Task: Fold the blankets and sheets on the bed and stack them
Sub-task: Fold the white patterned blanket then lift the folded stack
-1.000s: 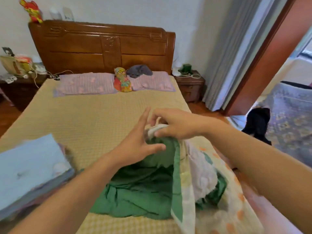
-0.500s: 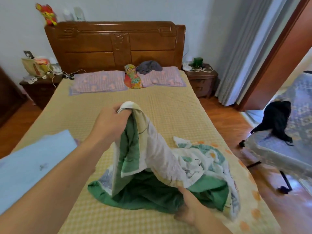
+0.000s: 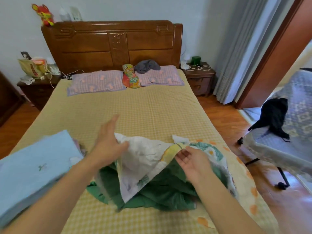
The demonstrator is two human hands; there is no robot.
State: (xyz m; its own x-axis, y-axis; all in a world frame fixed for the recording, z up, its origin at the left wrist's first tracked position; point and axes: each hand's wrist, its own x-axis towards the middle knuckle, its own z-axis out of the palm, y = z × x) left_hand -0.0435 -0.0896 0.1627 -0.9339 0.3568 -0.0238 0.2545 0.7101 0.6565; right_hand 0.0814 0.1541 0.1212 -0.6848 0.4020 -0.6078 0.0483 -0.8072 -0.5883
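A crumpled blanket [image 3: 145,159], white and floral on one side and green on the other, lies on the near part of the bed [image 3: 135,108]. My left hand [image 3: 108,142] lifts its white corner, thumb pinning the cloth against the palm, fingers stretched out. My right hand [image 3: 192,161] is palm up, its loosely curled fingertips at the blanket's yellow edge; no firm hold shows. A folded light blue blanket [image 3: 33,166] rests on the bed's near left, on top of other folded cloth.
Two lilac pillows [image 3: 96,81] and a grey garment [image 3: 146,65] lie by the wooden headboard [image 3: 111,43]. Nightstands flank the bed. A cloth-covered chair [image 3: 273,146] with a black garment stands on the wood floor at the right, by the doorway.
My left hand has loosened from a closed grip into extended fingers and lowered the corner. My right hand has come up from under the blanket's near side to its upper edge.
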